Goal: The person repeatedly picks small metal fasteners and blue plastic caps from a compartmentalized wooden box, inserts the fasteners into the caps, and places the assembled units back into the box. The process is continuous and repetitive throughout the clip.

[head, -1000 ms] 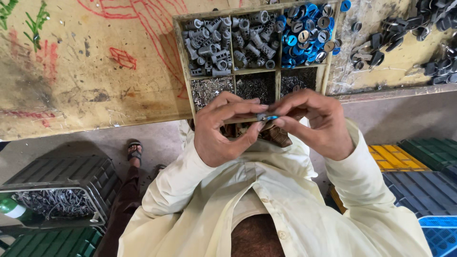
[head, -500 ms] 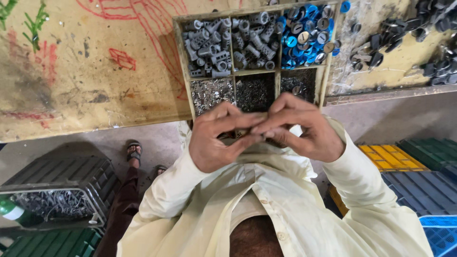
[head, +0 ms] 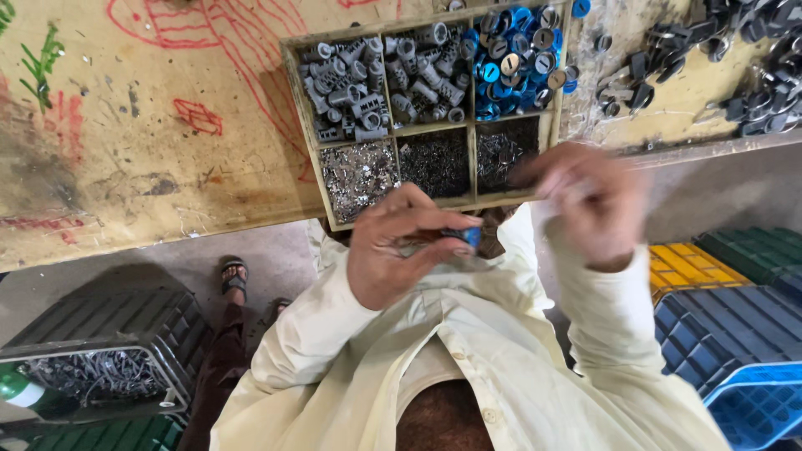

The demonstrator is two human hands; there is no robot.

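Observation:
My left hand [head: 399, 246] is closed around a small part with a blue cap [head: 470, 237], held just below the front edge of a wooden compartment tray [head: 299, 100]. My right hand [head: 585, 200] is blurred with motion, lifted near the tray's lower right compartment; whether it holds anything cannot be told. The tray holds grey metal cylinders [head: 351, 83], blue-and-silver round caps [head: 518, 58] and three lower compartments of tiny metal pieces [head: 359, 171].
The tray rests on a worn wooden bench [head: 125, 142] marked with red and green scribbles. Dark loose parts [head: 660, 67] lie at the bench's right. Below are a grey crate of metal bits [head: 92, 367], yellow [head: 685, 263] and blue crates [head: 735, 342], and a sandalled foot [head: 234, 276].
My hands were pressed together over the small part. The right hand has now pulled away to the right and up toward the tray, while the left keeps the part.

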